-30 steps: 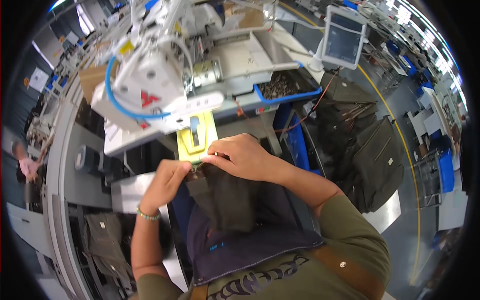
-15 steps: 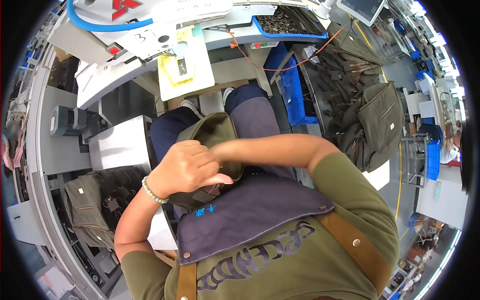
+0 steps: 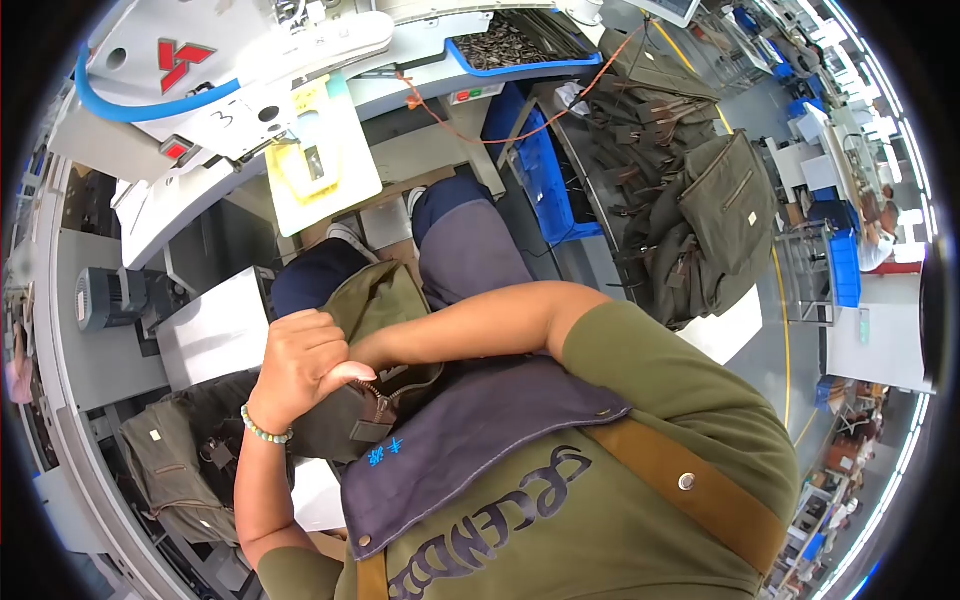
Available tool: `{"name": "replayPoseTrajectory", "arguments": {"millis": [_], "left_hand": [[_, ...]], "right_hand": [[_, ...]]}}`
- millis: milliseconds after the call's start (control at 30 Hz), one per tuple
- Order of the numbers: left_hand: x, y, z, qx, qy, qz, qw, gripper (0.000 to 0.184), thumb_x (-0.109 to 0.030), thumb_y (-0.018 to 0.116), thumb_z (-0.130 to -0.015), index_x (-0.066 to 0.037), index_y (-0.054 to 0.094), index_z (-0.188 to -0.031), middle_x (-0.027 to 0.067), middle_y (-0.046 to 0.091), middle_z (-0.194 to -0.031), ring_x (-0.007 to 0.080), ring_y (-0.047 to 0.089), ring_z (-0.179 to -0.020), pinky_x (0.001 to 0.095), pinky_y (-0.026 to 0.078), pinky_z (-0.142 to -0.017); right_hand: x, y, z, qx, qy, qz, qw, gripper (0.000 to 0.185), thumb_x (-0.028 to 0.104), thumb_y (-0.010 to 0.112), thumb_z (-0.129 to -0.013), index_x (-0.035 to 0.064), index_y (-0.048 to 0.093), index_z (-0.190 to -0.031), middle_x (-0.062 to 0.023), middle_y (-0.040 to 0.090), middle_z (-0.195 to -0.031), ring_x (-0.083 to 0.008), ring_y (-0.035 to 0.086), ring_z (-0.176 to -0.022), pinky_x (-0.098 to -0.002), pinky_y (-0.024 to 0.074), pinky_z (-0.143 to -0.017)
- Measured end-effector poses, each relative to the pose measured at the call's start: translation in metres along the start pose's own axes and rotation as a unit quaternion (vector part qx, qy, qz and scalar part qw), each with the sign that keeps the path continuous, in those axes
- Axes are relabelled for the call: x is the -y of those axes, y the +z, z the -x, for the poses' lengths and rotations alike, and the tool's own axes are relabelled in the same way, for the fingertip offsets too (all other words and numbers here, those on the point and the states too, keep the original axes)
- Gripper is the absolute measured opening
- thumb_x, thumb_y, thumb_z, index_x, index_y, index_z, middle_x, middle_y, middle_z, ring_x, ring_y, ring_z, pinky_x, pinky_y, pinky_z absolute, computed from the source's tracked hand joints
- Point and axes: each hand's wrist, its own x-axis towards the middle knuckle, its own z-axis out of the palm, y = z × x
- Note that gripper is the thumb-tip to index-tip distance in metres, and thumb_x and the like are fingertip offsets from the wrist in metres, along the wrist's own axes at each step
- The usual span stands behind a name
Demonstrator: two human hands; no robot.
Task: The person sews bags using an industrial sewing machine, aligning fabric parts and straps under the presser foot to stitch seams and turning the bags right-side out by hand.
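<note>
The olive fabric bag [image 3: 375, 305] lies across the person's lap, its opening facing up. My left hand [image 3: 300, 362], with a beaded bracelet at the wrist, is closed on the bag's left edge, thumb pointing right. From the right, my forearm crosses over the bag, and only the wrist end of my right hand [image 3: 375, 347] shows; its fingers are hidden behind the left hand and in the bag. Beside the left thumb, a zipper end with a brown leather tab [image 3: 372, 420] hangs at the bag's near side.
Ahead stands a white machine [image 3: 190, 50] with a yellow template plate [image 3: 345, 180]. A blue-rimmed tray [image 3: 525, 62] holds many small dark parts. Olive bags [image 3: 725, 200] are piled at the right, with more bags [image 3: 180, 460] at the lower left. An orange cable hangs between machine and pile.
Both hands have come down from the yellow plate to the lap with the bag. The bag now shows its open mouth, and the right hand has gone out of sight behind the left.
</note>
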Motion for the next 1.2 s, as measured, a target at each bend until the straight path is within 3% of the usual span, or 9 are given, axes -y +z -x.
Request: {"name": "replayPoseTrajectory", "arguments": {"millis": [267,300,333,400,567,667,833,1067,1200], "left_hand": [[0.013,0.018,-0.004,-0.007,-0.058,0.147,0.987,0.057,-0.05,0.068,-0.082,-0.004,0.041,-0.06,0.0102,0.037,-0.057,0.0326,0.045,-0.053,0.0398,0.036,-0.051],[0.018,0.01,0.004,-0.043,-0.076,0.158,0.984,0.062,-0.053,0.063,-0.087,-0.003,0.038,-0.06,0.0109,0.033,-0.057,0.033,0.04,-0.051,0.0406,0.031,-0.05],[0.018,0.0,0.01,-0.08,-0.096,0.168,0.978,0.065,-0.055,0.059,-0.09,-0.003,0.035,-0.06,0.0096,0.029,-0.057,0.0295,0.037,-0.048,0.0395,0.026,-0.049],[0.021,-0.012,0.027,-0.171,-0.129,0.226,0.95,0.065,-0.05,0.062,-0.093,-0.005,0.035,-0.056,0.0034,0.034,-0.05,0.02,0.035,-0.044,0.0362,0.023,-0.047],[0.028,0.017,0.042,-0.148,-0.267,0.321,0.897,0.032,-0.012,0.069,-0.083,-0.001,0.053,-0.057,0.0021,0.051,-0.052,0.0122,0.043,-0.046,0.0289,0.03,-0.047],[0.021,0.046,0.02,-0.117,-0.32,0.303,0.89,0.025,-0.005,0.071,-0.084,0.001,0.059,-0.064,0.0034,0.058,-0.055,0.0097,0.051,-0.05,0.0259,0.036,-0.049],[0.021,0.058,0.006,-0.12,-0.333,0.293,0.888,0.03,-0.009,0.071,-0.089,-0.001,0.058,-0.063,0.0015,0.058,-0.056,0.0057,0.049,-0.05,0.0246,0.034,-0.049],[0.025,0.056,0.007,-0.13,-0.368,0.282,0.876,0.033,-0.012,0.07,-0.092,-0.001,0.057,-0.063,-0.0001,0.054,-0.054,0.0045,0.043,-0.05,0.025,0.031,-0.049],[0.024,0.058,0.006,-0.124,-0.37,0.285,0.875,0.034,-0.012,0.069,-0.092,-0.001,0.057,-0.063,-0.0006,0.053,-0.055,0.0041,0.043,-0.051,0.0248,0.031,-0.049]], "right_hand": [[-0.015,-0.023,0.054,-0.083,-0.017,-0.101,0.991,0.021,0.016,0.062,-0.097,0.0009,0.067,-0.11,-0.0104,0.072,-0.102,-0.0166,0.069,-0.09,-0.0289,0.0548,-0.072],[-0.018,-0.033,0.082,-0.135,-0.028,-0.189,0.972,0.021,0.016,0.062,-0.096,0.001,0.067,-0.11,-0.0104,0.073,-0.102,-0.0165,0.069,-0.089,-0.0287,0.055,-0.072],[-0.017,-0.044,0.128,-0.212,-0.079,-0.459,0.859,0.018,0.014,0.059,-0.099,0.0002,0.066,-0.109,-0.0111,0.073,-0.104,-0.0178,0.07,-0.091,-0.0299,0.0578,-0.076],[-0.054,-0.064,0.207,-0.352,-0.034,-0.473,0.807,0.021,0.016,0.058,-0.102,0.001,0.066,-0.113,-0.0097,0.073,-0.102,-0.0168,0.071,-0.093,-0.0306,0.058,-0.079],[-0.15,-0.106,0.392,-0.719,0.299,-0.074,0.622,0.011,0.014,0.066,-0.088,0.0094,0.075,-0.092,-0.0053,0.074,-0.083,-0.0167,0.072,-0.079,-0.0315,0.0549,-0.071],[-0.183,-0.119,0.462,-0.732,0.447,0.092,0.506,0.02,0.029,0.068,-0.087,0.0116,0.076,-0.092,-0.0096,0.075,-0.085,-0.0275,0.072,-0.081,-0.0394,0.0552,-0.073],[-0.199,-0.135,0.477,-0.576,0.635,0.212,0.47,0.028,0.032,0.07,-0.082,0.0061,0.076,-0.09,-0.015,0.072,-0.094,-0.0353,0.07,-0.089,-0.0454,0.0559,-0.077],[-0.219,-0.155,0.483,-0.519,0.65,0.292,0.472,0.028,0.029,0.069,-0.078,0.0022,0.075,-0.086,-0.0176,0.071,-0.088,-0.0375,0.07,-0.086,-0.0471,0.056,-0.075],[-0.199,-0.159,0.489,-0.714,0.484,0.311,0.399,0.025,0.025,0.062,-0.084,0.0031,0.074,-0.082,-0.0212,0.071,-0.086,-0.0393,0.07,-0.077,-0.0485,0.0558,-0.071]]}}
